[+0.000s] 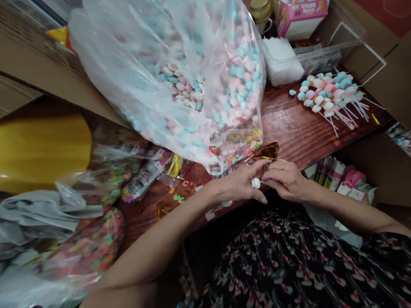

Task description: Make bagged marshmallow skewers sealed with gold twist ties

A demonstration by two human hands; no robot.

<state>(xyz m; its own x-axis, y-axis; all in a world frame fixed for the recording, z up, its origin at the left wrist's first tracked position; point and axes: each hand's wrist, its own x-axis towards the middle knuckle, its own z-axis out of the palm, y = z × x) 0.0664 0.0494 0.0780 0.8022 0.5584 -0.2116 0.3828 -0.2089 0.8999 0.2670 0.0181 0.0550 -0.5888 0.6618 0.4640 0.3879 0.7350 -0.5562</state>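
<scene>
the item in work is a white candy pop [256, 183], a round head on a thin white stick, located between my hands above the near edge of the wooden table [299, 134]. its long axis runs almost level, across my body from left to right. the head points toward my left hand [237, 184], and the stick runs the other way into my right hand [283, 180], which is the nearer hand to the stick. my right fingers [271, 179] are together and clamped on the stick, hiding most of its length. my left fingers [253, 170] stand apart, with one passing above the head and one below it (whether either touches the head, i cannot tell from this view). gold foil [269, 152] lies just beyond the left fingertips, near a small bag of colored candy [244, 146]. behind these sits a large clear bag of pink and blue candy [181, 84], which occupies much of the table. a group of finished-looking pops [328, 96] lies on the table to the right, heads together and sticks fanned toward the right edge. loose packets of colored candy [146, 174] lie on the table to the left of my hands, and my dark floral dress [273, 268] fills the foreground below them.
</scene>
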